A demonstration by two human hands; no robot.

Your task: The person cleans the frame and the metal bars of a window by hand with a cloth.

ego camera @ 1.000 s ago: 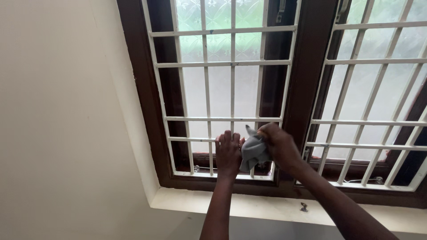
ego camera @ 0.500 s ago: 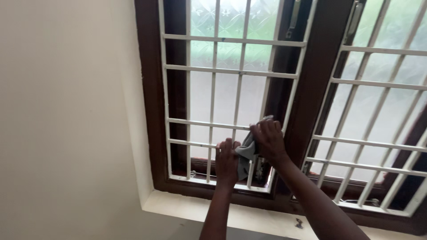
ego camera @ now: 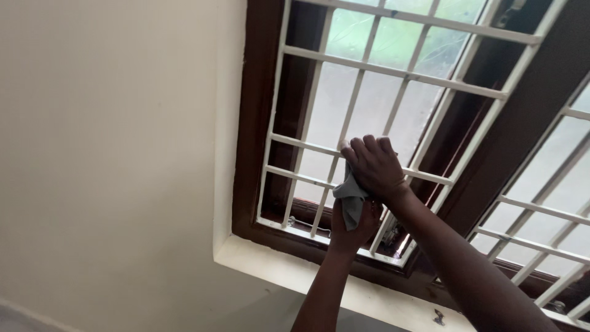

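Observation:
My right hand [ego camera: 372, 165] is closed on a grey cloth [ego camera: 350, 200] and presses it against a horizontal bar of the white window grille [ego camera: 393, 72]. The cloth hangs down below the fist. Just beneath it, my left hand [ego camera: 356, 226] is wrapped around a lower part of the grille, partly hidden behind the cloth and my right wrist. Both forearms reach up from the bottom of the view.
The grille sits in a dark brown wooden window frame [ego camera: 253, 123] with frosted glass behind. A cream wall [ego camera: 104, 154] fills the left side. A pale sill [ego camera: 289, 270] runs under the window, and a second grille panel [ego camera: 541, 209] lies to the right.
My right hand with the cloth has risen from the lower bar to the one above it. The left hand now sits below the cloth. The view has swung left and tilted.

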